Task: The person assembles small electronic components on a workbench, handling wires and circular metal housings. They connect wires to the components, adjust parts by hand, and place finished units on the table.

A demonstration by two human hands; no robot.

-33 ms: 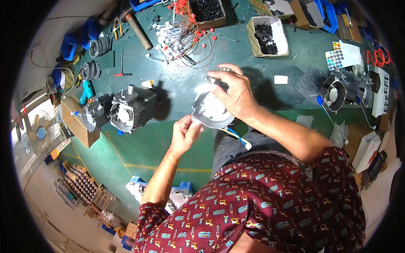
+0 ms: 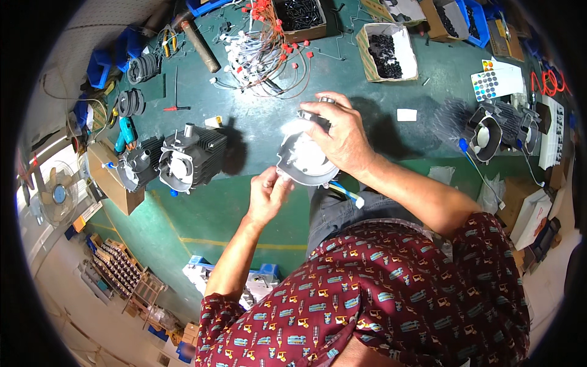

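Note:
A grey metal motor housing [image 2: 304,162] is held at the near edge of the bench, its round open face toward me and its inside washed out by glare. My right hand [image 2: 343,136] wraps over its top right, around a short cylindrical fitting [image 2: 315,111]. At the lower left rim my left hand [image 2: 269,194] is closed, thumb and fingers pinched against the edge; whether a small part is between them is hidden. Blue and yellow wires with a white connector [image 2: 359,202] hang from the bottom of the housing.
Two finned motor housings [image 2: 186,160] stand to the left, more [image 2: 485,136] to the right. Farther back lie a bundle of wires with red connectors [image 2: 260,61], a hammer [image 2: 200,46], a T-handled tool [image 2: 177,108] and a carton of black parts [image 2: 386,55]. A green drill [image 2: 126,133] lies left.
The housing has shifted very slightly left. Its hanging wires and white connector have swung a little up. Both hands keep their hold.

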